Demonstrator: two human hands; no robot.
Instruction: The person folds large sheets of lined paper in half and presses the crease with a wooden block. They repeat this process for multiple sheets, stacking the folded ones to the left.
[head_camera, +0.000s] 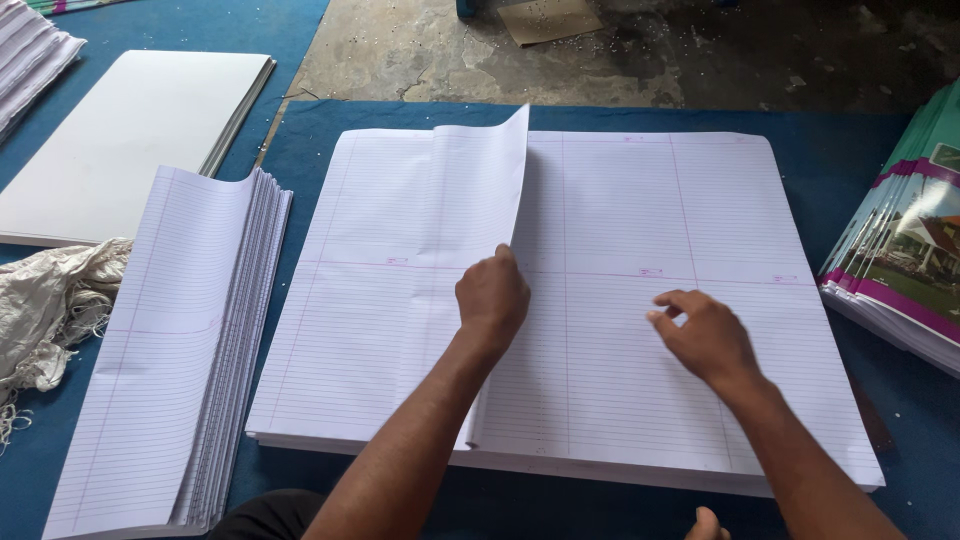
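Note:
A big stack of white ruled sheets (620, 200) lies flat on the blue surface in front of me. Its top sheet (470, 190) is lifted and folded over toward the left, its free edge standing up near the middle. My left hand (492, 297) grips that raised edge at mid-height. My right hand (705, 335) hovers just above the uncovered right half of the stack, fingers loosely curled with nothing in them.
A stack of folded ruled sheets (175, 340) lies at the left, next to a crumpled white cloth (55, 300). Plain white sheets (130, 140) sit at the far left. Coloured printed covers (910, 260) are piled at the right edge. Bare concrete floor (650, 50) lies beyond.

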